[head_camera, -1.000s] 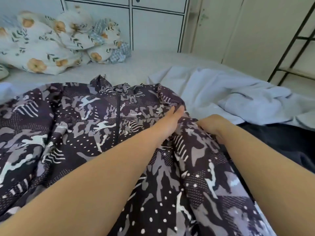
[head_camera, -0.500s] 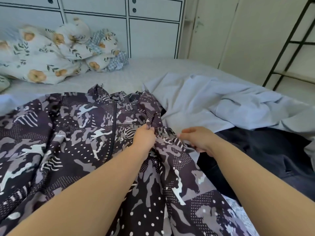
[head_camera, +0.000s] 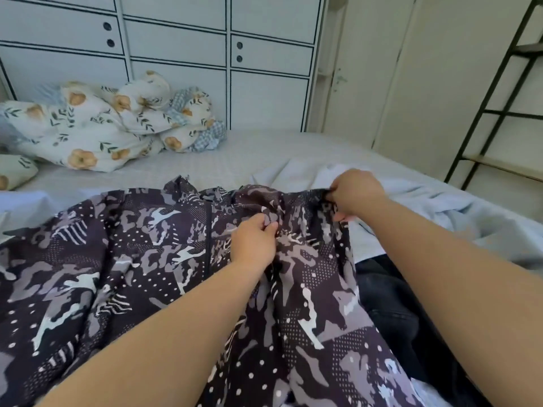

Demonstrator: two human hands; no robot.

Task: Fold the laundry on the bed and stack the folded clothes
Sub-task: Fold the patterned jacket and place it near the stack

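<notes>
Jacket [head_camera: 123, 259] lengthwise, collar away

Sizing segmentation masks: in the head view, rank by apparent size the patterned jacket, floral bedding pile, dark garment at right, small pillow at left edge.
1. patterned jacket, nearest the camera
2. floral bedding pile
3. dark garment, partly hidden
4. small pillow, cropped by the frame

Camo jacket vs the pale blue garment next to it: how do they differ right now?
The camo jacket is dark with a busy grey and white print; the pale blue garment is plain. The jacket is spread out across the near side of the bed, gripped by the left hand and right hand; the blue one lies crumpled and untouched further right. Both rest unfolded on the bed.
</notes>
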